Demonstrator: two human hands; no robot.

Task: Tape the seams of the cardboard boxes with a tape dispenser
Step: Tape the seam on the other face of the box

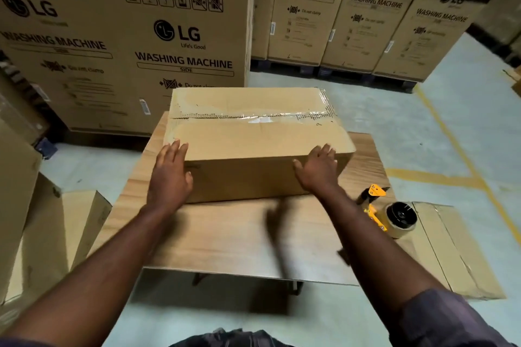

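Cardboard box [253, 144]: on wooden table [220, 234], flaps closed, clear tape [253, 117] along top seam; contents hidden
Left hand [169, 175]: fingers straight, on box near-left edge, grasping nothing
Right hand [318, 169]: fingers spread, on near-right edge, grasping nothing
Tape dispenser [386, 211]: yellow, lying on table right edge, beside right forearm

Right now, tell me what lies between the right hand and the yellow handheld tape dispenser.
In the head view, only a bare strip of wood-grain tabletop separates the right hand, flat on the brown cardboard box, from the yellow tape dispenser.
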